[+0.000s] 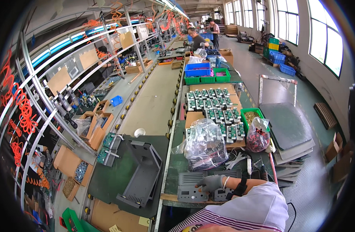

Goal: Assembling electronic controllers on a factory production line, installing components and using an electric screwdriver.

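Grey panel: we see a dark grey metal panel [190, 194] lying flat at the near edge of the green-topped bench [177, 138]; round holes run along its near part, slots along its far part; a similar grey piece lies just to its right, partly covered by our arm.
Right hand: our gloved right hand [212, 183] reaches in from the right and lies over the panel's right part, fingers pointing left; we cannot tell whether the fingertips pinch it or only rest there; a black band [241, 186] circles the wrist.
Left hand: out of our view, so we cannot tell how it is held.
Bench: just beyond the panel we have a clear plastic bag [205, 143]; to its right, white strips [235, 159], then a bag of red parts [258, 139] beside a green bin [244, 120] of small brass-coloured pieces; farther off, rows of circuit boards [216, 114] stand on cardboard.
Line, to our left: a bent grey housing [143, 178] sits tilted on a dark mat [102, 185]; two green boards [106, 149] lie at the mat's far left; a white bowl [139, 132] is near its far edge.
Farther out: a co-worker [197, 41] stands by the line; red coiled hoses [26, 116] hang at left.
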Available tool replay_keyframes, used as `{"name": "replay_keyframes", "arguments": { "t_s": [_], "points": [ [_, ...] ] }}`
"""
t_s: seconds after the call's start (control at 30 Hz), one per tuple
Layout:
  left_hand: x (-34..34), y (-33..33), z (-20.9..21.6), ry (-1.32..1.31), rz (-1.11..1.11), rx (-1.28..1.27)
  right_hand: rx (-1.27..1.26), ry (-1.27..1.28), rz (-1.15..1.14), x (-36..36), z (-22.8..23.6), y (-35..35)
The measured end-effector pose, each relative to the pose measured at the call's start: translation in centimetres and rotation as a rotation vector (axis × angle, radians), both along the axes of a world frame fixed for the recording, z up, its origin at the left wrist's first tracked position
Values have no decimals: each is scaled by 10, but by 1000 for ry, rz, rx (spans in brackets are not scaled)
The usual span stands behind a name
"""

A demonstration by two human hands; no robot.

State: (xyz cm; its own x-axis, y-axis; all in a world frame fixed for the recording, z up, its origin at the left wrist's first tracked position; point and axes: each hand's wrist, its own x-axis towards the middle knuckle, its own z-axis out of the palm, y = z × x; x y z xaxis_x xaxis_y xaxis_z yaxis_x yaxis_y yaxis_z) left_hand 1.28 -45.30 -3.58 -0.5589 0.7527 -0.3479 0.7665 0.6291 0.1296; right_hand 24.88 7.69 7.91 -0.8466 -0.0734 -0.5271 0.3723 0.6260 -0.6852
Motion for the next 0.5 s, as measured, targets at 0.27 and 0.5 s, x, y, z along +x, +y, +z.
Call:
{"name": "replay_keyframes", "arguments": {
  "t_s": [0.27, 0.5],
  "points": [
    [194, 5, -24, -259, 477, 53, 116, -62, 418, -56, 3, -11],
    [414, 37, -4, -541, 1226, 76, 31, -66, 560, -72, 29, -67]
  ]
}}
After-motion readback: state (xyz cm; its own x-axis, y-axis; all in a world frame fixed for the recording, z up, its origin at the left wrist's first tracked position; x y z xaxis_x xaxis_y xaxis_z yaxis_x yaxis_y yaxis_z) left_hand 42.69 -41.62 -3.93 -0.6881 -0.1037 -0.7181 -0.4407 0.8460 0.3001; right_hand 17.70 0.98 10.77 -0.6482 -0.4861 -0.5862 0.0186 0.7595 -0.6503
